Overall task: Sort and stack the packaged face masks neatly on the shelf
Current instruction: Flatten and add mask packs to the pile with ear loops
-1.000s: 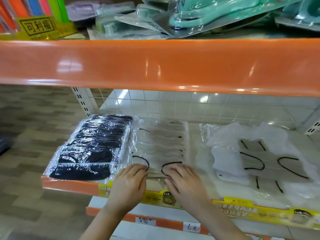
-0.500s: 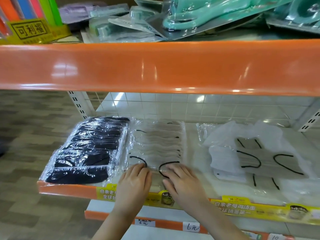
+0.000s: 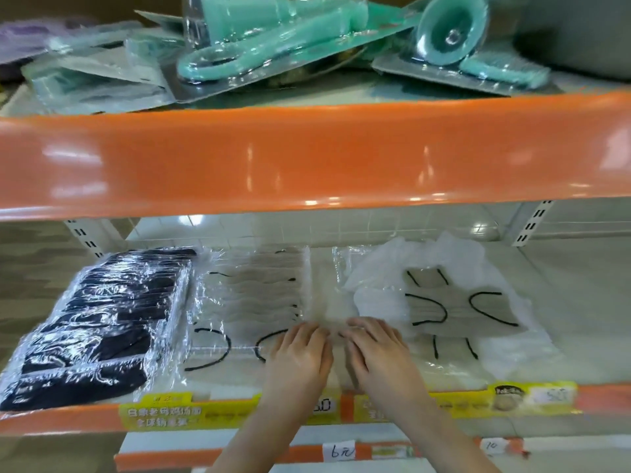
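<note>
Both hands, left hand (image 3: 297, 356) and right hand (image 3: 379, 353), lie flat, fingers released, on the shelf (image 3: 563, 302). The grey mask stack (image 3: 246, 302) touches the left fingers; loose mask packets (image 3: 444, 302) lie just right.

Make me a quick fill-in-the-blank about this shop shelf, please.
1. The mask stack at the far left is ____ in colour.
2. The shelf edge above the masks is ____.
3. The handwritten tag below the left hand shows the number ____.

Missing words: black; orange; 6
</note>
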The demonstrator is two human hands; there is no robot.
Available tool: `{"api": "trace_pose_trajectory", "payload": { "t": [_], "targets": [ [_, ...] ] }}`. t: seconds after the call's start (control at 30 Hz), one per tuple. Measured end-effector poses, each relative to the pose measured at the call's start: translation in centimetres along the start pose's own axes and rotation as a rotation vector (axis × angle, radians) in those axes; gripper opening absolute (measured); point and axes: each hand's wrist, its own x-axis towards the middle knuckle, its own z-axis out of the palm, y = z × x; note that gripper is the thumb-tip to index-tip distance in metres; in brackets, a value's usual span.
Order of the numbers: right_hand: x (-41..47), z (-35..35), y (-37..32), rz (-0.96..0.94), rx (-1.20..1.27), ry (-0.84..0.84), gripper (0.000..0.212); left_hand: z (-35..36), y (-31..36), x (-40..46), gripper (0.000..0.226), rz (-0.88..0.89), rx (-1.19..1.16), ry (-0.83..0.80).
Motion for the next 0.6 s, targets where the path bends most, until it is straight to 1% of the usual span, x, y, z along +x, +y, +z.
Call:
{"api": "trace_pose_trajectory", "payload": {
  "t": [0.23, 0.4, 0.53, 0.6],
  "targets": [
    [-1.4, -3.0, 5.3, 0.109, -0.052, 0.047, 0.028, 2.9, 5.7, 2.9, 0.027, 0.067, -0.089, -0.093],
    [-2.1, -4.9, 9.0, 0.159, -0.080, 0.035, 0.031, 4.7, 9.1, 4.5, 0.027, 0.111, -0.125, -0.129],
    [-2.5, -6.2, 11.2, 0.215, -0.158, -0.001, 0.040, 6.2, 11.0, 5.0, 0.028, 0.129, -0.139, -0.141],
    [-2.7, -6.6, 12.3, 0.255, -0.172, -0.041, 0.048, 6.8, 11.7, 5.0, 0.029, 0.138, -0.126, -0.147]
  ]
}}
